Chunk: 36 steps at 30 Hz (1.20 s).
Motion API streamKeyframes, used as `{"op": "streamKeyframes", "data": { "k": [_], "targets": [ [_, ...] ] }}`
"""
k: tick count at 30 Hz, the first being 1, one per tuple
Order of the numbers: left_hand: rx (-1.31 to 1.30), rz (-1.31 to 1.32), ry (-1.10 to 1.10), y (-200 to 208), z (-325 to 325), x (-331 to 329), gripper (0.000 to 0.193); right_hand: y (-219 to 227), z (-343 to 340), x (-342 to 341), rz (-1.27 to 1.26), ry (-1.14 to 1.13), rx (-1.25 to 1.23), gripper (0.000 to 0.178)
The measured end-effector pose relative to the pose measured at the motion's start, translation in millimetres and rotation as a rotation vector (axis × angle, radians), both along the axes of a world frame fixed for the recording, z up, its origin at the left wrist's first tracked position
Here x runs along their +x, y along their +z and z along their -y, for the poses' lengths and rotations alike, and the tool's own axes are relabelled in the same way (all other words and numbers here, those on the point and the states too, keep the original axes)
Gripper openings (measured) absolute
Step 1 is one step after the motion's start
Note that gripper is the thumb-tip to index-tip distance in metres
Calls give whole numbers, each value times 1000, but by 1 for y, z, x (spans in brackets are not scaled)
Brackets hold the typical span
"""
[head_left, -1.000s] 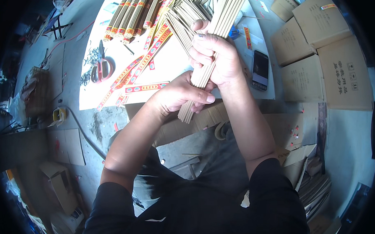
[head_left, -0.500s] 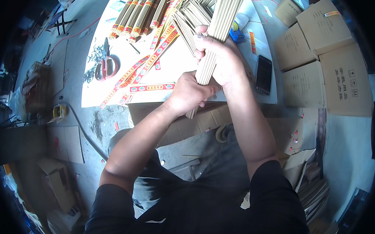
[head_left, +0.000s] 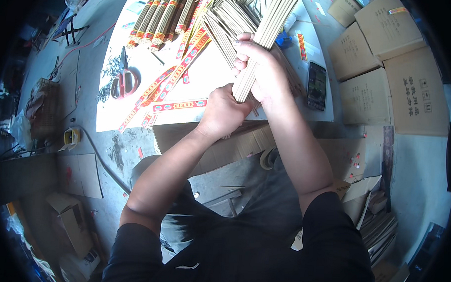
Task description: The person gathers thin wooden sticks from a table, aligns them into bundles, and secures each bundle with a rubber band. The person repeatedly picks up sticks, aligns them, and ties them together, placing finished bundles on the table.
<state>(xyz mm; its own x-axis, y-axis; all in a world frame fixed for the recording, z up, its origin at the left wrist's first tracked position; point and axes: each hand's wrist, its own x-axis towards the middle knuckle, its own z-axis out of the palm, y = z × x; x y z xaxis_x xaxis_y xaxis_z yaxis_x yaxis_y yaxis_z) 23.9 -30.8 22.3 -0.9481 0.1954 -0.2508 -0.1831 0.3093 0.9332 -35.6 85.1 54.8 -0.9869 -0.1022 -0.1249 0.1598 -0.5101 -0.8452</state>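
Note:
A bundle of thin tan incense sticks [head_left: 276, 22] slants up and away from me over the table's near edge. My right hand [head_left: 263, 67] is wrapped round its middle, thumb across the front. Lower down, my left hand [head_left: 223, 111] is closed round the near end, hiding most of it. The sticks fan slightly apart at the far end. Behind the bundle a loose pile of incense sticks [head_left: 235, 16] lies on the white table [head_left: 186, 117]. Printed red and yellow paper strips [head_left: 180, 105] lie left of my hands.
Several banded incense bundles [head_left: 160, 19] lie at the far left. Scissors [head_left: 124, 80] rest near the table's left edge, a phone [head_left: 317, 86] near its right edge beside a blue tape dispenser [head_left: 283, 41]. Cardboard boxes [head_left: 416, 93] stack at the right. Under the near edge is a cardboard box [head_left: 210, 158].
The bundle's far end has spread a little and leans slightly further right. Both hands keep their grip with small shifts. Less of the near stick ends shows below my left hand.

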Motion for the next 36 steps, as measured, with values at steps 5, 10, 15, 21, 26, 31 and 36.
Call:
{"op": "streamKeyframes", "data": {
  "k": [5,10,15,21,26,31,36],
  "targets": [
    [609,252,-293,-4,14,-2,11,2,-14,3,-79,222,-206,22],
    [511,427,-239,-2,9,-2,15,-8,-13,4,14,139,-155,21],
    [563,336,-303,-7,7,1,19,-2,-14,6,33,127,-144,17],
    [915,523,-322,-16,8,-4,46,1,-10,4,132,18,-60,19],
    [853,463,-290,-12,9,-3,56,5,-6,9,48,-24,39,20],
    [816,470,-349,-8,10,-1,31,6,-5,7,41,0,8,21],
    [742,412,-253,4,8,-1,24,-12,-8,-3,-9,39,-3,18]
  ]
}}
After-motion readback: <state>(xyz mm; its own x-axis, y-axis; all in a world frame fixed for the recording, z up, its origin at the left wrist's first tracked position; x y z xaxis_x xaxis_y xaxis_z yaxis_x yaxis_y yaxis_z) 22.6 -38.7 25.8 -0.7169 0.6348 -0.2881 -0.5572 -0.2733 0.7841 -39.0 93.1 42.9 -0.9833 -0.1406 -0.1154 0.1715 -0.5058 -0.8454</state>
